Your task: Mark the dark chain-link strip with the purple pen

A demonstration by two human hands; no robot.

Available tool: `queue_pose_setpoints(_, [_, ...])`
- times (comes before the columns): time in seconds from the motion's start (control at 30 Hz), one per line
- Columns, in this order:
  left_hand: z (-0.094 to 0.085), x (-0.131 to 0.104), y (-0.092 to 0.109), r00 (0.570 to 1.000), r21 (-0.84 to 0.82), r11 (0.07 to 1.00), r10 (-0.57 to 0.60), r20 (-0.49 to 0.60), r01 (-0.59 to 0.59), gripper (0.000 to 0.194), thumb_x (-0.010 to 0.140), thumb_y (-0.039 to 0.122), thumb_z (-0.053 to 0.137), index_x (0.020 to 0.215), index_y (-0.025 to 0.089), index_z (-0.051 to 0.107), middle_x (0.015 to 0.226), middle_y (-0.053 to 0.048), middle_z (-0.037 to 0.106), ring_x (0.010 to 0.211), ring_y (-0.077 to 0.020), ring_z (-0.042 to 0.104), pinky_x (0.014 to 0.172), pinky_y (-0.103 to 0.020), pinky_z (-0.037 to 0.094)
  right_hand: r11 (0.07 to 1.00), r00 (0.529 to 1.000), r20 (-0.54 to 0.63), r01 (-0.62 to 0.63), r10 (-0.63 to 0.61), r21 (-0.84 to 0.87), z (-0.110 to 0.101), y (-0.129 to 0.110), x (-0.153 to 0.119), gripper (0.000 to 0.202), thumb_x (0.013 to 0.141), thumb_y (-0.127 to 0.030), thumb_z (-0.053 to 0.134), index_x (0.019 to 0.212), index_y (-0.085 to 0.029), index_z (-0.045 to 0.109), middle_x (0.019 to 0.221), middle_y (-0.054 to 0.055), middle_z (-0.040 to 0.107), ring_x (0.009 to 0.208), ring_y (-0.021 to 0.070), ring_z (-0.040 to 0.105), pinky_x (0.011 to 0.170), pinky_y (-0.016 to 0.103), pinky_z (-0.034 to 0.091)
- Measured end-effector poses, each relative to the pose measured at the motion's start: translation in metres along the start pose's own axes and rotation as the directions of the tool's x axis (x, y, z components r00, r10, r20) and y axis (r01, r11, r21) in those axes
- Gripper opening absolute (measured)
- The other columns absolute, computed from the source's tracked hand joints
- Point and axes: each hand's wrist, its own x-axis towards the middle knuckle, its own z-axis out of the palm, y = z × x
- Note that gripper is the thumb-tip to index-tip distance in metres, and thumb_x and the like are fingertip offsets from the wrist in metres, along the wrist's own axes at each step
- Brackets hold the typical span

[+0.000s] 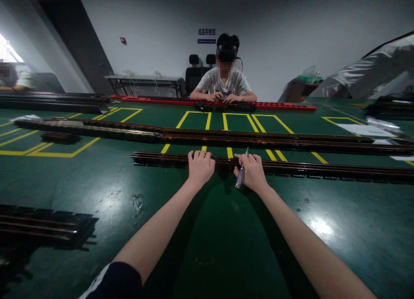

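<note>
A long dark slotted strip (310,167) lies across the green table in front of me. My left hand (200,166) is wrapped over the strip near its left part, fingers bent over the far edge. A short way to the right, my right hand (251,170) holds a screwdriver (239,177) with a clear handle. Its handle points down toward me and its thin shaft sticks up past the fingers. The same hand rests at the strip, with the index finger reaching left along it.
Beyond lies a bundle of long dark strips (226,137). More dark strips (42,225) lie at the lower left. Across the green table (129,182), a person sits with both hands at a red rail (284,106). White papers (362,130) lie at the right.
</note>
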Motion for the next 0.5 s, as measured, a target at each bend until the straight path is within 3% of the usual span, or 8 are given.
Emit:
queue_pose_setpoints(0.2, [0.003, -0.0007, -0.0011, 0.999, 0.005, 1.0, 0.014, -0.03, -0.014, 0.038, 0.092, 0.024, 0.032, 0.099, 0.017, 0.069, 0.107, -0.011, 0.069, 0.105, -0.0266, 0.057, 0.103, -0.05, 0.034, 0.999, 0.999, 0.044, -0.017, 0.019, -0.046, 0.003, 0.0008, 0.0007, 0.014, 0.087, -0.033, 0.05, 0.085, -0.018, 0.051, 0.096, 0.012, 0.068, 0.088, 0.0265, 0.059, 0.089, 0.04, 0.031])
queue_pose_setpoints(0.5, [0.002, -0.0001, -0.0004, 1.0, 0.003, 1.0, -0.001, -0.018, 0.001, 0.039, 0.092, 0.025, 0.031, 0.1, 0.017, 0.068, 0.109, -0.011, 0.068, 0.106, -0.0264, 0.057, 0.104, -0.049, 0.033, 0.991, 0.993, 0.039, -0.11, 0.114, -0.075, 0.0042, -0.0032, 0.0034, 0.012, 0.084, -0.031, 0.05, 0.083, -0.02, 0.046, 0.089, 0.011, 0.069, 0.083, 0.0261, 0.06, 0.085, 0.039, 0.03])
